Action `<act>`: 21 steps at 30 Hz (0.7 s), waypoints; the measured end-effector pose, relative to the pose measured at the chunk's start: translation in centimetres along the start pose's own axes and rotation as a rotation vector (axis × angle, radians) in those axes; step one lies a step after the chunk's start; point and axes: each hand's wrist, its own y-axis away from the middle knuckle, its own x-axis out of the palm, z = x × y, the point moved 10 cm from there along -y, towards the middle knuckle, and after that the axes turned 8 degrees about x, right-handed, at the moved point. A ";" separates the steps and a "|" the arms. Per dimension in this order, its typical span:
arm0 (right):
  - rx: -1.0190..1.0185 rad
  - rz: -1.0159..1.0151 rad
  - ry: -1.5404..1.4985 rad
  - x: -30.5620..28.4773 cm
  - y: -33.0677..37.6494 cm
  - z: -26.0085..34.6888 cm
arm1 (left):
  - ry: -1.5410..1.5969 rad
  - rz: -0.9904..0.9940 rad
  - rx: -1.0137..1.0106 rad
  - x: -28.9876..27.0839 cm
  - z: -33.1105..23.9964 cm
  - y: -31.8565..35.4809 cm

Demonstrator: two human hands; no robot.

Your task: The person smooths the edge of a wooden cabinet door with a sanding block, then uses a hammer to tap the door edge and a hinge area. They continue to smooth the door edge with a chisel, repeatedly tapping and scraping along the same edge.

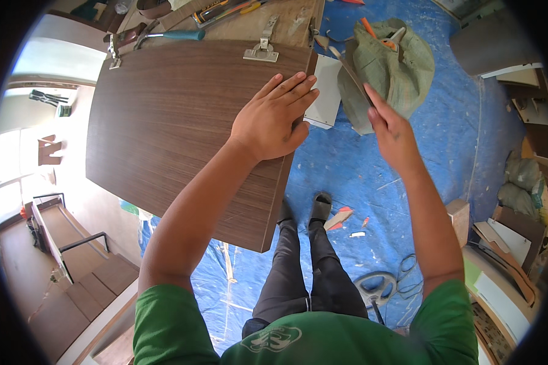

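A dark brown wood-grain door panel (182, 121) lies in front of me, with two metal hinges along its far edge, one (262, 52) on the right and another (114, 53) at the left. My left hand (271, 118) rests flat on the panel near its right edge, fingers stretched out. In my right hand (393, 131) is a long, thin, flat tool that looks like a file (351, 74), its tip pointing up and left. The file is held off the panel's right edge, in front of a greenish sack. My right fingers are wrapped round its near end.
Behind the panel, a hammer with a teal handle (176, 34) lies on a wooden work surface (292, 24). The greenish sack (408, 67) with tools stands on a blue floor sheet (438, 158). A white box-like piece (326, 91) sits beside the panel. Scraps (340, 218) lie near my feet.
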 end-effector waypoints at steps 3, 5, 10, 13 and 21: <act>-0.093 0.034 0.122 -0.8 -2.4 4.2 | 0.015 -0.045 0.015 -0.1 0.0 0.0; -0.079 0.038 0.160 -0.9 -3.0 4.3 | 0.037 -0.057 0.016 -0.3 0.1 -0.1; -0.158 -0.002 0.380 -0.1 -4.3 4.2 | 0.065 -0.081 0.023 -0.6 0.2 -0.2; -0.164 -0.015 0.475 1.0 -5.4 4.4 | 0.069 -0.082 0.024 -0.6 0.3 -0.1; -0.141 0.023 0.322 0.4 -4.6 5.5 | 0.057 -0.078 0.013 -0.7 0.4 -0.2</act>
